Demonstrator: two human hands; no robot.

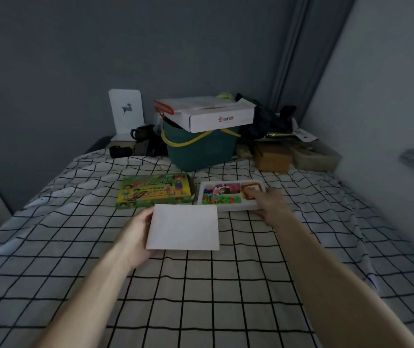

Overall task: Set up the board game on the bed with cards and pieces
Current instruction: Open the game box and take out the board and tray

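Two hands are seen over the bed [75, 247]: folded white board [183, 227] is gripped at its edge by L hand [135, 237], just in front of the white tray [228, 209]; card stack [251, 191] in tray's far-right compartment is pinched by R hand [268, 202]. Green game box [154, 193] is lying just left of tray.

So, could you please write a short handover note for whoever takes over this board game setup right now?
Left hand: holds the folded white board by its left edge, just above the checked bedsheet.
Right hand: reaches into the white tray; its grip is on the orange-bordered card stack in the right compartment.
Green game box: lies left of the tray.
Pink cards and coloured pieces: in the tray.
Done: box opened, tray and board out.
Left: unfold the board, lay out cards and pieces.
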